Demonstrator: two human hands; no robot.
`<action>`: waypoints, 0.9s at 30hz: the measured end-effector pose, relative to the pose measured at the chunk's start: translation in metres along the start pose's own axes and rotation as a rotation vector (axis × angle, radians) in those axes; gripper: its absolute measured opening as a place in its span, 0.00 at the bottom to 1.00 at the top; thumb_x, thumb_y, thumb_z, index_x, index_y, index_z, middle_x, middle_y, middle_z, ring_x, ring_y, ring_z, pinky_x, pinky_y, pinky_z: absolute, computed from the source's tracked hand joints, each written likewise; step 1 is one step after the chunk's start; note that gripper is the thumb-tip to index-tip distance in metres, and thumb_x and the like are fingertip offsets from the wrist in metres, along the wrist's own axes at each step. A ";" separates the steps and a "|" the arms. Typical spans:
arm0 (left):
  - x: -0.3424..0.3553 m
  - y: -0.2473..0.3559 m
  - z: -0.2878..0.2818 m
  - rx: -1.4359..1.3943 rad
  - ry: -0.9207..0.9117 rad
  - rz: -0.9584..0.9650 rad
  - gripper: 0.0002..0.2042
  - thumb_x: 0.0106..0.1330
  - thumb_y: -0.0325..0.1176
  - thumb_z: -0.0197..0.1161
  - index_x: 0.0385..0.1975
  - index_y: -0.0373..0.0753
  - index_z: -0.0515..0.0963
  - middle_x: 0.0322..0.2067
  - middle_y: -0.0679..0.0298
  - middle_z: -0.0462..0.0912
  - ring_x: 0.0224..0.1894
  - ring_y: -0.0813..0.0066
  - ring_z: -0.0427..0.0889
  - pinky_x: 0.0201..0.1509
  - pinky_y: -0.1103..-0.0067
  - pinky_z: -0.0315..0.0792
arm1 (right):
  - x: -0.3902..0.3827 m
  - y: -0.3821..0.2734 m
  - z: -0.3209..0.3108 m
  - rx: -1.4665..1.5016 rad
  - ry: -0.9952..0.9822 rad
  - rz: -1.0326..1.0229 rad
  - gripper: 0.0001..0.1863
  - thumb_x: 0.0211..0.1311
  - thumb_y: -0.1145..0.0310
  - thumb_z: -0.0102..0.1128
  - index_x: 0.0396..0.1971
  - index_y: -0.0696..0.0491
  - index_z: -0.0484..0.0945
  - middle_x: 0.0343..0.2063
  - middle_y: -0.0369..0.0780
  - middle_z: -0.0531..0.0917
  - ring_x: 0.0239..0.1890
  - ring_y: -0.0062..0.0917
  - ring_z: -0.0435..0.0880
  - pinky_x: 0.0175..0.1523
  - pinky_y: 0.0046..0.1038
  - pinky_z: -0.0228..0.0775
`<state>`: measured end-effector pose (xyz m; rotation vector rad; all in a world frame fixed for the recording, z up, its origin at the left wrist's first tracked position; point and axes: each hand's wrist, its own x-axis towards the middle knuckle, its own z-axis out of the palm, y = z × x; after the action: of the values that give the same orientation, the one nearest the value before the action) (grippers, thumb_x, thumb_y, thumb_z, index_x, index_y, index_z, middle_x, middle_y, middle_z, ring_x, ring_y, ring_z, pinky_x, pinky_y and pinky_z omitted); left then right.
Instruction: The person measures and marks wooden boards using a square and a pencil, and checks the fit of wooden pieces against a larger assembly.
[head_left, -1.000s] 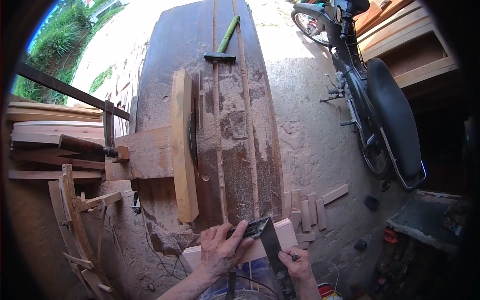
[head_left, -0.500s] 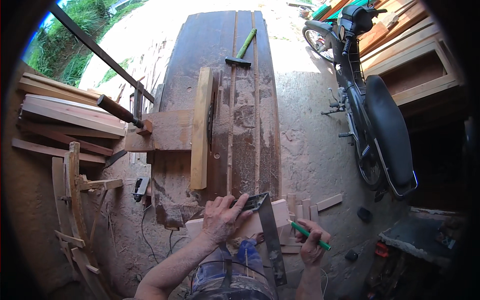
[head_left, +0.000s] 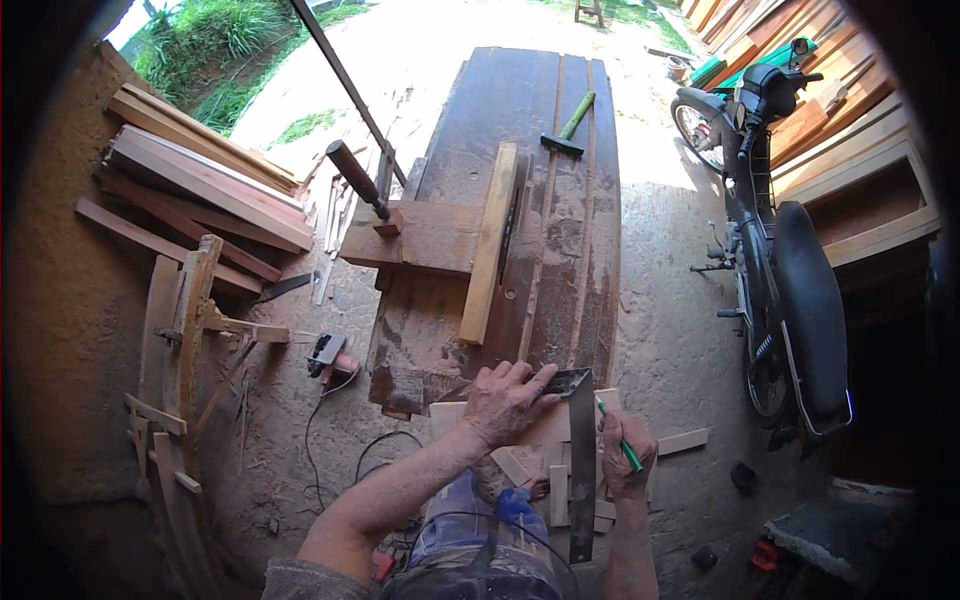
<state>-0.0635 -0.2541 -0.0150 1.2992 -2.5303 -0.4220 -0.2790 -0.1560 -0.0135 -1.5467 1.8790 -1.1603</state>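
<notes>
One left hand (head_left: 505,405) slanting inward, palm down, fingers gripping metal square (head_left: 582,460), laid across pale board (head_left: 549,427) by near end of bench (head_left: 505,85), right hand (head_left: 641,448) turned inward, fingers pinching green pencil (head_left: 631,456), tip just right of blade.

black motorcycle (head_left: 812,290) at right, green-handled hammer (head_left: 576,117) mid-view, corded power tool (head_left: 330,357) and stacked boards (head_left: 205,180) at left
</notes>
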 end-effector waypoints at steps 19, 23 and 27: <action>-0.014 -0.005 0.011 -0.080 0.067 -0.025 0.22 0.69 0.52 0.57 0.58 0.50 0.77 0.42 0.63 0.77 0.47 0.66 0.78 0.48 0.65 0.70 | -0.117 0.012 -0.011 0.052 -0.237 0.497 0.19 0.74 0.56 0.53 0.30 0.57 0.75 0.20 0.40 0.79 0.20 0.23 0.81 0.26 0.28 0.72; -0.007 -0.006 0.017 -0.041 0.181 0.042 0.23 0.69 0.51 0.58 0.60 0.49 0.75 0.51 0.61 0.75 0.56 0.62 0.73 0.58 0.64 0.65 | -0.115 -0.002 0.007 0.456 -0.199 0.741 0.15 0.75 0.54 0.52 0.37 0.52 0.72 0.22 0.36 0.79 0.18 0.21 0.80 0.22 0.23 0.73; -0.028 0.009 0.003 -0.152 0.545 0.176 0.23 0.67 0.43 0.62 0.62 0.48 0.74 0.61 0.59 0.69 0.64 0.58 0.65 0.67 0.62 0.57 | -0.117 0.007 0.002 0.484 0.066 0.683 0.15 0.74 0.55 0.53 0.36 0.52 0.71 0.22 0.37 0.78 0.17 0.20 0.78 0.21 0.25 0.74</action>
<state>-0.0555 -0.2252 -0.0172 0.9623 -2.0845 -0.1829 -0.2492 -0.0460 -0.0403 -0.5441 1.7665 -1.2051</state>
